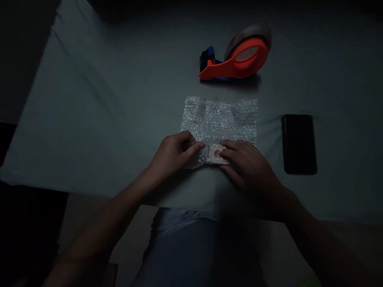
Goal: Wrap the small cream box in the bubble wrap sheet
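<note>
A sheet of bubble wrap (221, 119) lies on the table, its near edge folded up. At that fold sits a small pale flat item (214, 158) with a reddish mark; what it is I cannot make out, and the wrap seems to cover part of it. My left hand (176, 151) pinches the left part of the fold between thumb and curled fingers. My right hand (243, 159) is closed over the right end of the pale item, fingers on top and thumb at the near edge.
Beyond the wrap stands an orange and blue tape dispenser (236, 63) with a roll of tape. A black phone-like rectangular device (299, 144) lies to the right. A pale cloth covers the table (119, 99), whose near edge runs just below my hands. The light is dim.
</note>
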A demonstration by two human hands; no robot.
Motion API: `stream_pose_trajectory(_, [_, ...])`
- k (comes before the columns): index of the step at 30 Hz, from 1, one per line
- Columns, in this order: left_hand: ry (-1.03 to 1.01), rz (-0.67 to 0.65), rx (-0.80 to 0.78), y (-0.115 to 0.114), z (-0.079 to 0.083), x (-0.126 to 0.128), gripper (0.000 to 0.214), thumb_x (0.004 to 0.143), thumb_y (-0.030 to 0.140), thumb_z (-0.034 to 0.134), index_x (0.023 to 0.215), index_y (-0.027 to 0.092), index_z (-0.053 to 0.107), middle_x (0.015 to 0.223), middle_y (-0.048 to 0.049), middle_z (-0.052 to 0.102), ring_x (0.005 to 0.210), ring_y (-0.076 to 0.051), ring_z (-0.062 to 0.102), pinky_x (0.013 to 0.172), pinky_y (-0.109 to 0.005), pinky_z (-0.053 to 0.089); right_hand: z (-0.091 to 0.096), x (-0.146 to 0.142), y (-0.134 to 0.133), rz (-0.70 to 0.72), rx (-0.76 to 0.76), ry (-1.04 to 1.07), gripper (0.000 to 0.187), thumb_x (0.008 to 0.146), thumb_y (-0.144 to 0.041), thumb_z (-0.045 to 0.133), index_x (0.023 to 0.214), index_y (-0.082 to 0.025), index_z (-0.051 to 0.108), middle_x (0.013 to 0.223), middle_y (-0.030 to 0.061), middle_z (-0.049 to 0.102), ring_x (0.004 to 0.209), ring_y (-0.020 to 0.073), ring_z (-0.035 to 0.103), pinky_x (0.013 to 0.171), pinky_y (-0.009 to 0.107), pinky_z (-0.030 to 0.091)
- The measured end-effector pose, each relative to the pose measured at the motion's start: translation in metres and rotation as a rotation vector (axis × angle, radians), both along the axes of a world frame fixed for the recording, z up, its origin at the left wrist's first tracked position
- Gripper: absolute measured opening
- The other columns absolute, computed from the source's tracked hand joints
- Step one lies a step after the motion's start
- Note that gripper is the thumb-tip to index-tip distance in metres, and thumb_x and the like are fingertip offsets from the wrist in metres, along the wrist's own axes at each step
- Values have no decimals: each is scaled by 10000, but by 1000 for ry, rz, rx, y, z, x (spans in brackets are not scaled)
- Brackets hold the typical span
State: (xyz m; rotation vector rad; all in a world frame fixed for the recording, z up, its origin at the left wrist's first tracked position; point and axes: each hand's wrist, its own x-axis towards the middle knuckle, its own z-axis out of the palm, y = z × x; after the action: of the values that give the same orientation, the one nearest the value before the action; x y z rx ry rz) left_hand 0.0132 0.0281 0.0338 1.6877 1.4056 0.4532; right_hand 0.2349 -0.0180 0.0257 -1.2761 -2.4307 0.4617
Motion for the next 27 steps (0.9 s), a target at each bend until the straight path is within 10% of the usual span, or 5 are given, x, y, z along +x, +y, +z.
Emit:
stream_pose_trajectory(9, [184,5,67,-3,10,-27,412,814,553,597,959,171,658,1095,-79,598,930,-211,585,779,-322,460,4,-2,-2,-24,-22,21,288,868,-155,569,1156,-154,569,1259,136,613,1151,250,574,961,414,475])
stream_pose_trajectory(27, [210,19,-148,3,16,-27,536,764,604,627,1106,201,540,649,-2,617,542,-167,560,492,-243,364,2,-2,-1,-27,-22,67,275,881,-169,549,1155,-182,561,1246,128,613,1147,246,574,949,422,488])
